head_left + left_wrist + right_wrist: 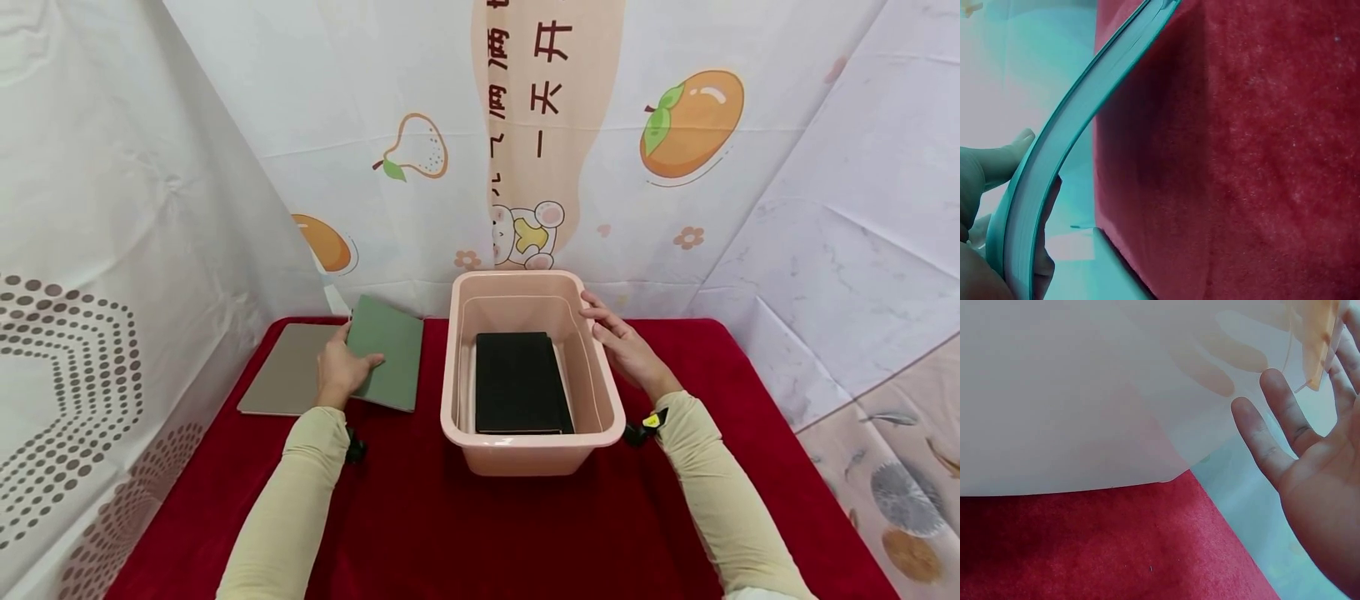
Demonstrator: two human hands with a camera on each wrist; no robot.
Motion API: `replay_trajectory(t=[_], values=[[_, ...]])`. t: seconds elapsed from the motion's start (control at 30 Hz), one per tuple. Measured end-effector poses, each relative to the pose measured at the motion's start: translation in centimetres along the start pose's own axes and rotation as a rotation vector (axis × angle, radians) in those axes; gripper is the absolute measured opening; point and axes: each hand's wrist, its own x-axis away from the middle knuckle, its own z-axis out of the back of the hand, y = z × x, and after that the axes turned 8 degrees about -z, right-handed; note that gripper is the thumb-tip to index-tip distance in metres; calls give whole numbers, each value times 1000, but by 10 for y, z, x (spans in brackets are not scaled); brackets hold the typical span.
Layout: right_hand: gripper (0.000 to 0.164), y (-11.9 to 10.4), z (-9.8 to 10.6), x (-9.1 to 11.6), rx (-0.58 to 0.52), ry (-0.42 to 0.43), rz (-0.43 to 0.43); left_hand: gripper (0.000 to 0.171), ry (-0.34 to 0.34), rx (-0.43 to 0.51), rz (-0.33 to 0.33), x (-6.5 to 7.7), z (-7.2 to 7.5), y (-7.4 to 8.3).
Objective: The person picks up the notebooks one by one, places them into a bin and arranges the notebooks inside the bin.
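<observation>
My left hand (pixel 342 368) grips a green hardcover book (pixel 388 354) by its left edge, thumb on the upper cover and fingers beneath. In the left wrist view the book (pixel 1063 131) is raised off the table and bends slightly, its page edges showing. Fingers of my right hand (pixel 628 354) rest along the right rim of a pink plastic basin (pixel 450 379). The right wrist view shows these fingers (pixel 1263 434) spread and fairly straight against the basin's outer wall (pixel 1054 412). Inside the basin lies a black book (pixel 516 383), with another dark edge showing beneath it.
A grey-beige book (pixel 281 375) lies flat at the table's left, partly behind my left hand. The table wears a red cloth (pixel 480 533). A printed curtain (pixel 360 83) hangs right behind the table's back edge, with more curtain at both sides.
</observation>
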Motion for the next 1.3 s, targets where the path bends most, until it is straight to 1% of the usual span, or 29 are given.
replay_trajectory(t=[0.27,0.4,0.57,0.7,0.93,1.13,1.3], values=[[32,1,1,0,17,-2,1,91,21,20,17,4,12,5],[32,2,2,0,25,5,-5,90,47,40,16,5,16,6],[32,3,2,0,0,4,1,89,94,65,-14,4,20,11],[30,3,2,0,-8,6,4,89,112,74,-35,2,23,18],[30,2,1,0,-9,8,3,93,110,125,-22,1,29,28],[31,3,0,0,-11,0,0,93,118,153,-10,2,34,33],[32,4,0,-1,-23,6,14,92,137,184,-21,1,39,37]])
